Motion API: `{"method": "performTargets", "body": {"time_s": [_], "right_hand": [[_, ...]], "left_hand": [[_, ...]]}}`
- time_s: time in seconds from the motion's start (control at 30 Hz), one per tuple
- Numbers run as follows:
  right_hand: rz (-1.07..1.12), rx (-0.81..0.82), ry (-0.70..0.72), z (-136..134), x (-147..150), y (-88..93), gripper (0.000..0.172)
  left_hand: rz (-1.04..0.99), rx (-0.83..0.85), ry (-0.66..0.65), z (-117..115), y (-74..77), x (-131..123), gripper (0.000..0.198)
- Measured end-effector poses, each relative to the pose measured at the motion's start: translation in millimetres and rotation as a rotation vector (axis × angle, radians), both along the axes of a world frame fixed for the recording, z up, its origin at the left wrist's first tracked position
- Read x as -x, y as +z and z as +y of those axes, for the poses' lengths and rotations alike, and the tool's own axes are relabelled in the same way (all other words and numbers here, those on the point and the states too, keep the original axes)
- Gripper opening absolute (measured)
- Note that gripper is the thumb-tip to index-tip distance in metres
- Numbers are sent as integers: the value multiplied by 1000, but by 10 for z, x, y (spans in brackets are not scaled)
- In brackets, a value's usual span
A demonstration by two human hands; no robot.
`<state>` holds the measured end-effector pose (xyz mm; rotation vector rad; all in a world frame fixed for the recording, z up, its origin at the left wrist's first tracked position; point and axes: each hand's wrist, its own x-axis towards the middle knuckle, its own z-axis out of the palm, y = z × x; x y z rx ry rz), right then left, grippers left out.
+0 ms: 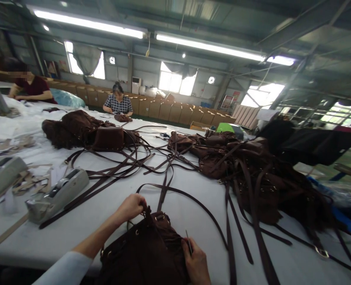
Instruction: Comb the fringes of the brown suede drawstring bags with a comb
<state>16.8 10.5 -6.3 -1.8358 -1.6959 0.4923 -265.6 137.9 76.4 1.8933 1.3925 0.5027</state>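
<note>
A dark brown suede bag [147, 249] lies on the white table [193, 206] right in front of me. My left hand [131, 206] is closed, pinching the bag's top edge near a metal ring. My right hand [196, 263] rests on the bag's right side and holds a thin dark tool [188, 242] upright between the fingers. A long brown strap [193, 200] runs from the bag across the table.
Piles of brown bags [252, 174] and loose straps cover the middle and right of the table. Two grey tape dispensers [56, 194] stand at the left among paper scraps. Two other people sit at the far side. Cardboard boxes line the back wall.
</note>
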Motion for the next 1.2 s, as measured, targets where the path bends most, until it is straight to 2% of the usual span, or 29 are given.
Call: {"method": "performTargets", "body": {"time_s": [0.07, 0.17, 0.23, 0.3, 0.33, 0.4, 0.47, 0.53, 0.63, 0.73, 0.83, 0.9, 1.0, 1.03, 1.1, 1.2], "right_hand": [[-33, -6, 31, 22, 41, 10, 46], [-61, -2, 95, 91, 103, 61, 29], [-66, 6, 132, 153, 113, 93, 21], [-56, 10, 129, 209, 83, 95, 19], [-47, 11, 110, 227, 57, 83, 18], [-21, 11, 47, 237, 2, 39, 22], [16, 8, -15, 220, -39, 0, 28], [63, -11, -53, 204, -74, 13, 32], [146, -72, -87, 232, -161, 180, 38], [218, -102, -93, 353, -261, 447, 52], [252, -83, -42, 565, -202, 656, 50], [256, -76, 6, 743, -30, 713, 48], [252, -63, 96, 1006, 312, 693, 60], [251, -45, 134, 1076, 408, 670, 58], [256, 11, 212, 1171, 524, 618, 41], [284, 67, 250, 1222, 504, 549, 17]], "left_hand": [[60, -104, 3, 23, 231, -185, 27], [92, -214, -98, -39, 556, -647, 31], [57, -249, -234, -151, 682, -949, 41], [-12, -247, -405, -269, 710, -1120, 64], [-31, -245, -465, -308, 693, -1140, 73], [-20, -247, -487, -316, 635, -1066, 74], [-26, -216, -382, -225, 593, -907, 64], [-152, -79, -269, -73, 594, -742, 58], [-374, 86, -135, 159, 616, -553, 60], [-374, -16, -40, 299, 513, -421, 58], [-114, -71, 5, 296, 249, -365, 44], [25, -50, -22, 223, 42, -403, 39], [91, -39, -114, 85, -207, -538, 37], [111, -47, -132, 49, -263, -577, 34], [147, -65, -138, -2, -330, -611, 26], [129, -48, -142, -43, -346, -547, 20]]}}
